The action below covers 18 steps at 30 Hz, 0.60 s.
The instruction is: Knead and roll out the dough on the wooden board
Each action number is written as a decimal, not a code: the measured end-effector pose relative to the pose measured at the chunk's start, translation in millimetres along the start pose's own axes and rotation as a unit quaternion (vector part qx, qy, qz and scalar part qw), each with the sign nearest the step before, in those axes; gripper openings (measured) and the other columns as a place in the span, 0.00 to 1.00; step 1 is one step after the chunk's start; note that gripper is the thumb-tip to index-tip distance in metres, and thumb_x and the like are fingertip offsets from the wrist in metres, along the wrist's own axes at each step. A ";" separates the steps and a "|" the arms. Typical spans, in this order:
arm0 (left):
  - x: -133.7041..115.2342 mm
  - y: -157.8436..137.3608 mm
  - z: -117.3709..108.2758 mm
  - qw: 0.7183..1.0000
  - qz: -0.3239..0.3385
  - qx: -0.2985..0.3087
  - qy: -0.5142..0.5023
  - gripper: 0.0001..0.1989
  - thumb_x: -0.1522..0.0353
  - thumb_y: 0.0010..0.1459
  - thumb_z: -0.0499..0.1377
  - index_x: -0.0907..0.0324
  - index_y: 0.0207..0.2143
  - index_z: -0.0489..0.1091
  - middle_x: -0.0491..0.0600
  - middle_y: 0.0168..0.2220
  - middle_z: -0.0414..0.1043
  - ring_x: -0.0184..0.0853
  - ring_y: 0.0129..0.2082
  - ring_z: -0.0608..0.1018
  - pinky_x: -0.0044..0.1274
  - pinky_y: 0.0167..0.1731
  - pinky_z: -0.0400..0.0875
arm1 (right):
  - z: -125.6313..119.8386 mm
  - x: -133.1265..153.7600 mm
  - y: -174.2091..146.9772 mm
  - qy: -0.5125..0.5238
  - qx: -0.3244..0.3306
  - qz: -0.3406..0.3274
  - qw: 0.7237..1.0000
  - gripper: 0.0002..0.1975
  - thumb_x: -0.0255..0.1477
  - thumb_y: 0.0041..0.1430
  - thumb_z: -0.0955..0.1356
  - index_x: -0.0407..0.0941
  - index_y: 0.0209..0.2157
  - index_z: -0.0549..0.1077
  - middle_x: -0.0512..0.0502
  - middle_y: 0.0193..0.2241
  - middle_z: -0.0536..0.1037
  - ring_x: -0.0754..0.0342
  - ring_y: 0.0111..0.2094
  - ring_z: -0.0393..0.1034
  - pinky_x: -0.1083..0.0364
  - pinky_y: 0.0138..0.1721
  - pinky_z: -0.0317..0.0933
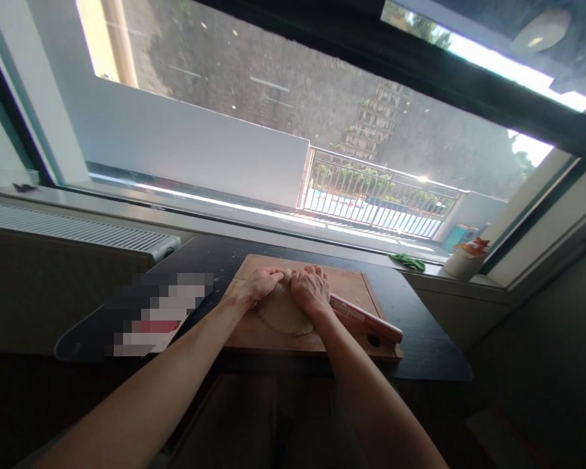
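Dough sheet [283,314] is on the wooden board [350,281], roughly mid-board, near edge rounded. Both hands at its far edge — left hand [264,284] has a narrow grip, thumb and fingers pinched on the dough; right hand [311,286] is draped over it, fingers bent, can't tell how closed that grip is. Rolling pin [368,318] lies slantwise on the board, right of the right hand. Board sits on the dark surface [422,342] — pixelated item [163,316] at left, green cloth [409,262] on the windowsill.

The dough [284,315] is pale cream, the board [352,283] reddish brown, the table [422,339] black.
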<state>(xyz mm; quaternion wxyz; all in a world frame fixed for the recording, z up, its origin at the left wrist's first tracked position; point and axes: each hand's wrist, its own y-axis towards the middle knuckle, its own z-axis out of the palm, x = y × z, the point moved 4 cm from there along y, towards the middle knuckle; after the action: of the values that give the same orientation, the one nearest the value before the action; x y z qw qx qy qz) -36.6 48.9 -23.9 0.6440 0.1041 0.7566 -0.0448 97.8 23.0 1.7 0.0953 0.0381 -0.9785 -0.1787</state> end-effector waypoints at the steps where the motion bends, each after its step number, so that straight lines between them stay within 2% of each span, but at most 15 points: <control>1: 0.4 0.9 -0.5 1.000 0.006 -0.005 0.004 0.15 0.61 0.47 0.57 0.60 0.33 0.75 0.49 0.33 0.77 0.34 0.31 0.74 0.23 0.31 0.66 | -0.6 3.5 -7.1 0.006 -0.011 -0.007 1.000 0.22 0.39 0.67 0.52 0.47 0.44 0.73 0.43 0.50 0.71 0.46 0.55 0.55 0.48 0.53 0.48; 5: 6.1 6.4 -1.1 0.999 0.021 -0.021 0.013 0.16 0.61 0.47 0.57 0.62 0.33 0.75 0.50 0.34 0.77 0.36 0.34 0.74 0.23 0.34 0.67 | -2.3 9.5 -17.5 0.018 -0.023 -0.007 1.000 0.20 0.39 0.67 0.52 0.50 0.48 0.70 0.45 0.49 0.71 0.47 0.55 0.54 0.48 0.53 0.48; 9: 9.4 7.4 -2.6 0.999 0.023 -0.030 0.021 0.17 0.59 0.47 0.56 0.62 0.33 0.75 0.49 0.31 0.76 0.35 0.31 0.74 0.23 0.32 0.66 | -1.2 -1.1 5.5 0.007 0.023 0.035 0.999 0.24 0.38 0.66 0.52 0.46 0.41 0.75 0.40 0.48 0.71 0.44 0.53 0.57 0.47 0.52 0.49; 14: 4.4 1.2 -1.3 1.000 0.003 -0.012 0.009 0.16 0.59 0.48 0.55 0.61 0.31 0.73 0.47 0.27 0.74 0.32 0.26 0.72 0.21 0.26 0.64 | 0.9 -15.4 32.9 0.003 0.029 0.060 0.998 0.23 0.37 0.65 0.55 0.42 0.37 0.77 0.35 0.43 0.74 0.42 0.49 0.60 0.45 0.49 0.51; 18: 3.9 1.9 -1.9 0.999 -0.001 -0.029 0.023 0.15 0.60 0.48 0.55 0.61 0.30 0.73 0.47 0.27 0.74 0.32 0.26 0.72 0.21 0.26 0.64 | 1.5 -8.2 17.8 0.000 0.011 0.045 0.999 0.24 0.37 0.66 0.53 0.41 0.39 0.76 0.36 0.47 0.72 0.42 0.52 0.57 0.46 0.52 0.48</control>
<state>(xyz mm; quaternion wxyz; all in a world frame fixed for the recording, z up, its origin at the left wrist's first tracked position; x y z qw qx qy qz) -38.6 51.5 -27.3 0.6292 0.0861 0.7722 -0.0209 104.8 41.0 5.3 0.1026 -0.0055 -0.9812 -0.1636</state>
